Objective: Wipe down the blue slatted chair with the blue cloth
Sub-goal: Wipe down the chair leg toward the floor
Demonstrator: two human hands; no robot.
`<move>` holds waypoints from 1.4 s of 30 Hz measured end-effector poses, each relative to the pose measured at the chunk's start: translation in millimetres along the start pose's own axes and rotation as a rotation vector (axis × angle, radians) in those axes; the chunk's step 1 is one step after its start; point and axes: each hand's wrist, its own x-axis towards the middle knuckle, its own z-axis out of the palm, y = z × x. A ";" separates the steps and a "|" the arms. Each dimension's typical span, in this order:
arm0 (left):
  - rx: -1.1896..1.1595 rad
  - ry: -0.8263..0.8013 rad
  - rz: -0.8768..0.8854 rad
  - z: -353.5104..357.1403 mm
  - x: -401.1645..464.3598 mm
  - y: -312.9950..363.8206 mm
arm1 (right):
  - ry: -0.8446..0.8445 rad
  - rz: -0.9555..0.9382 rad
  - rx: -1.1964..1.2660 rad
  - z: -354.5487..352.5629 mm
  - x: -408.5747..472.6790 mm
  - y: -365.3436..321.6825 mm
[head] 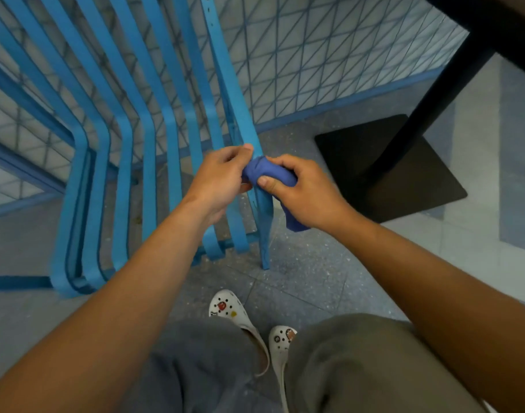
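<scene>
The blue slatted chair (149,138) fills the left and middle of the head view, its curved slats running down toward the floor. My right hand (303,192) grips the bunched blue cloth (265,172) and holds it wrapped against the chair's rightmost slat, above the chair leg. A loose end of the cloth hangs below my right palm. My left hand (219,180) curls around the same slat from the left, its fingertips touching the cloth.
A black table with a square base (404,162) and a slanted post stands close on the right. A tiled wall with a diamond pattern (329,55) lies behind the chair. My feet in white clogs (240,317) stand on the speckled grey floor below.
</scene>
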 end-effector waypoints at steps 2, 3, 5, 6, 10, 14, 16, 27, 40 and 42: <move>-0.025 0.006 0.025 -2.3 -9.6 -13.7 | -0.016 -0.002 -0.050 -3.8 1.8 0.1; -0.028 -0.003 0.040 -4.0 -14.4 -21.3 | -0.019 -0.004 -0.062 -4.7 0.3 1.5; 0.001 -0.039 0.082 -7.4 -22.2 -37.4 | -0.028 -0.012 -0.076 -5.0 -6.1 7.5; 0.022 -0.054 0.101 -9.7 -25.1 -44.4 | -0.041 -0.024 -0.094 -4.4 -10.1 11.1; 0.135 -0.137 0.134 -19.3 -25.8 -56.7 | -0.089 -0.062 -0.146 -0.5 -17.9 26.1; 0.163 -0.171 0.125 -17.3 -18.8 -53.2 | -0.112 -0.132 -0.221 1.5 -19.4 42.3; 0.219 -0.206 0.137 -16.0 -17.0 -54.7 | -0.172 -0.139 -0.270 2.7 -18.5 53.3; 0.615 -0.244 0.324 -24.1 -16.9 -74.6 | -0.506 -0.116 -0.491 0.8 -10.3 73.6; 0.880 -0.264 0.430 -27.7 -12.0 -76.2 | -0.515 0.048 -0.562 41.2 -10.7 115.0; 0.873 -0.266 0.434 -29.7 -10.4 -77.7 | -0.443 -0.053 -0.469 26.5 -13.0 104.2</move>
